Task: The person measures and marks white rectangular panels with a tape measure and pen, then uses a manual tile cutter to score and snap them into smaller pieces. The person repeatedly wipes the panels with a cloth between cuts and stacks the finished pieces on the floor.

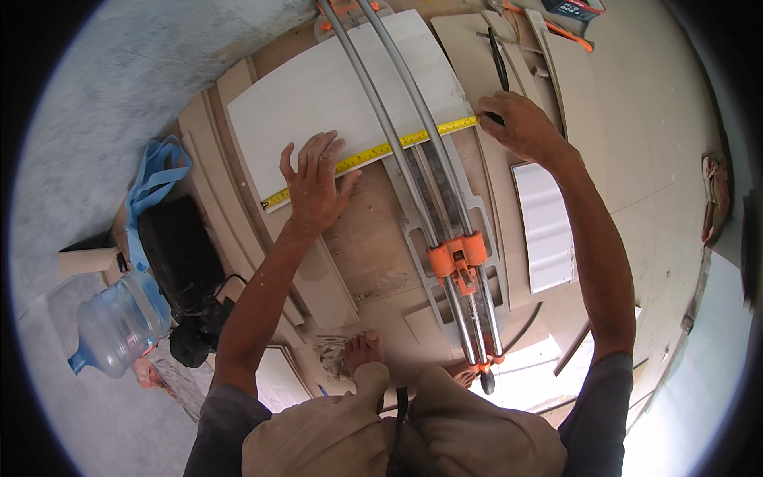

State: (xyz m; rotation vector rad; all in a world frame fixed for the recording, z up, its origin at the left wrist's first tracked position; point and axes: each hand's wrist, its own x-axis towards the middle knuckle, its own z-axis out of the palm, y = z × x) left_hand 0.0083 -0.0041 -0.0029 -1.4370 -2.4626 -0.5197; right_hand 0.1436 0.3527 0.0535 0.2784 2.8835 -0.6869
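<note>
A yellow tape measure [373, 156] is stretched across the near edge of a large white tile [318, 95]. Its hooked end lies at the tile's left corner. My left hand [315, 187] rests over the tape and tile edge with its fingers spread. At the tape's other end, my right hand [524, 131] is closed around the dark tape case, which is mostly hidden. The tile lies under the two steel rails of a manual tile cutter [457, 258], whose orange carriage sits low on the rails, toward me. Just beyond my right hand extends a thin black object [499, 60].
Tile strips [222, 187] lie left of the cutter; a white wavy-surfaced tile [544, 226] lies right. A black bag [179, 246], blue strap [155, 175] and clear water jug [119, 322] stand by the left wall. My bare foot [364, 354] is near the cutter.
</note>
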